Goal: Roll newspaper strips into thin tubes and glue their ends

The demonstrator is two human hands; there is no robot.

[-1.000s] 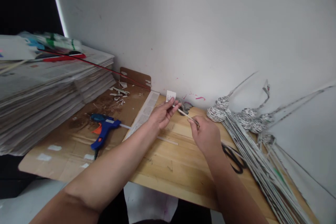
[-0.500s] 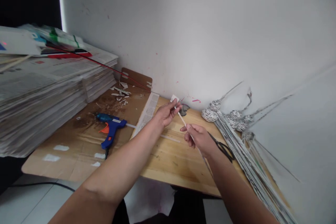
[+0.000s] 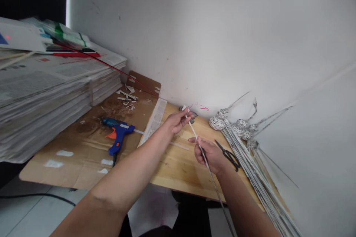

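A thin rolled newspaper stick (image 3: 213, 182) runs slantwise between my two hands and down past the table's front edge. My left hand (image 3: 178, 120) pinches its far end, where a small pale paper flap shows at the fingertips. Lower down, my right hand (image 3: 208, 152) is closed around the same stick with the thumb on top. Both hands are above the wooden tabletop (image 3: 178, 170). Just right of my right hand lie black scissors (image 3: 230, 155). A strip of newspaper (image 3: 155, 118) lies flat left of my left hand.
A blue glue gun (image 3: 120, 135) rests on the cardboard sheet (image 3: 83, 152), near some paper scraps (image 3: 128, 96). Stacked newspapers (image 3: 55, 107) rise at the left. Woven paper gourd shapes (image 3: 218, 121) and a bundle of paper sticks (image 3: 250, 170) lie along the right by the wall.
My right hand has wrapped more tightly around the stick. The paper flap at my left fingertips now looks smaller. The view has shifted slightly, and more of the stick's lower length shows.
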